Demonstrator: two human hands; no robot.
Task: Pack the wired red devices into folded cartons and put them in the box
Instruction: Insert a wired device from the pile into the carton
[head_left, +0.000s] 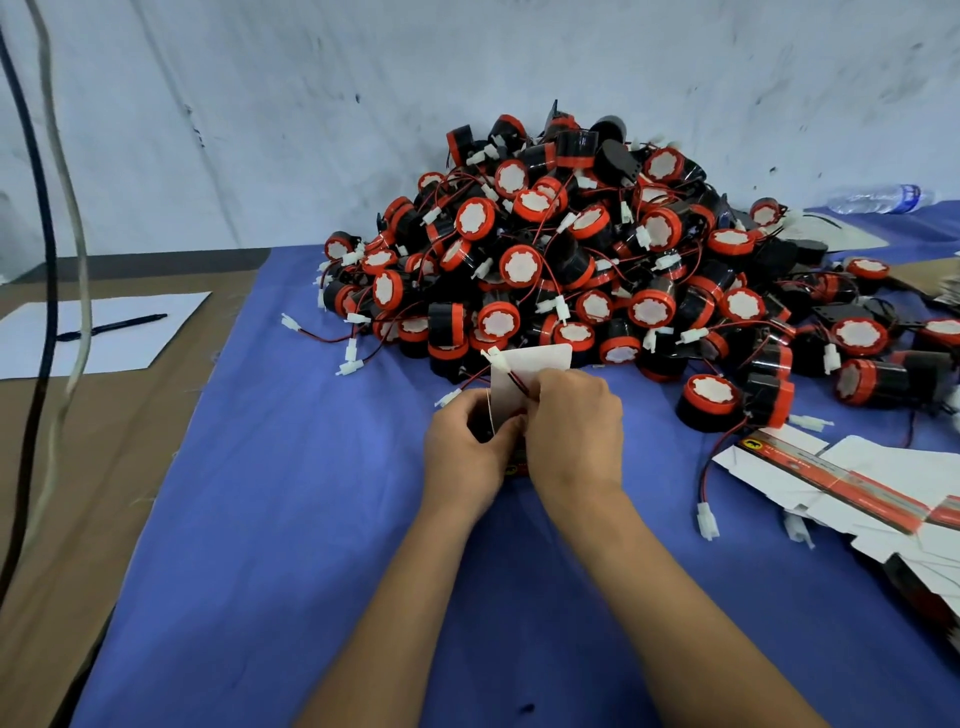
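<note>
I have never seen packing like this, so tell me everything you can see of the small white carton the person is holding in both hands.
The small white cardboard carton stands roughly upright on the blue cloth, just in front of the pile of red and black devices. Its open top flap is plain white with rounded corners; red print shows low down between the hands. The left hand grips its left side, the right hand its right. A red and black wire with a white plug crosses the flap.

device pile (597, 260) behind hands | flat cartons (857, 493) right | paper (98, 332) left, pen (111, 327) on it
</note>
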